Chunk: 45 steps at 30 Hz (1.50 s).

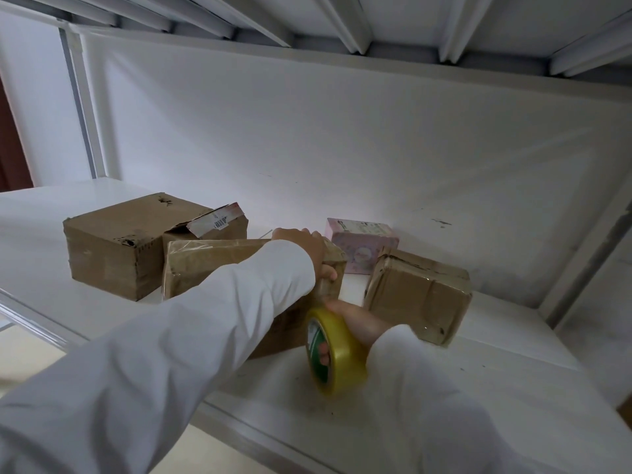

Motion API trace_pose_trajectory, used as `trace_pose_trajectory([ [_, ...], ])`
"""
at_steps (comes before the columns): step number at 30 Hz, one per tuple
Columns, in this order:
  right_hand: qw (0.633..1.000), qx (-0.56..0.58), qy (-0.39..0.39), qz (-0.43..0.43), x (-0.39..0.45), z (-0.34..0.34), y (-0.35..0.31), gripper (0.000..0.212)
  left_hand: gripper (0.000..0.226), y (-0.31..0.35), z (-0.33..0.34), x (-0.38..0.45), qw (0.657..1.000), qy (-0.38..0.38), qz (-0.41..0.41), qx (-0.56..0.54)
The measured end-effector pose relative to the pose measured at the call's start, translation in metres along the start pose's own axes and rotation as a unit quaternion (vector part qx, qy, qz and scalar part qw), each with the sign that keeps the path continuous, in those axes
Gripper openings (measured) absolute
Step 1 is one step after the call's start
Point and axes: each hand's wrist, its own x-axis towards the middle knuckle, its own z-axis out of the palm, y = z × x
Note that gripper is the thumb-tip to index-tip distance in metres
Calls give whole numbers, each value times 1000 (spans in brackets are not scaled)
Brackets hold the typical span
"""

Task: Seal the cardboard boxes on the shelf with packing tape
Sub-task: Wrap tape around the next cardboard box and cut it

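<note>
A taped brown cardboard box lies in the middle of the white shelf. My left hand grips its far right corner, fingers over the top and thumb on the side. My right hand holds a yellow roll of packing tape against the box's right end, fingers through the core. A larger brown box with a lifted flap and barcode label stands at the left. Another taped brown box sits at the right.
A small pink printed box stands behind, near the white back wall. White shelf posts rise at the far left and at the right. The underside of the upper shelf hangs overhead.
</note>
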Motion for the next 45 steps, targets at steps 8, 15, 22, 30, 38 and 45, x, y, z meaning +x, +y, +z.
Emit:
trace_pose_trajectory([
  [8, 998, 52, -32, 16, -2, -2, 3, 41, 77, -2, -3, 7, 1000, -30, 0, -3],
  [15, 994, 12, -95, -50, -44, -37, -28, 58, 69, -28, -20, 17, 977, -146, -23, -153],
  [22, 990, -55, -36, -127, -40, -37, -44, 47, 68, -22, 58, 16, 950, -204, -74, -226],
  [30, 992, 30, -34, -118, -21, -23, -42, 46, 52, -22, 93, 24, 958, -161, -83, -224],
  [38, 990, -122, -74, -14, -40, -19, -68, 48, 44, -16, 90, 21, 950, -187, -101, -230],
  [45, 977, -208, 3, 36, -77, -34, -78, 33, 69, -16, 86, 19, 936, -197, -108, -271],
])
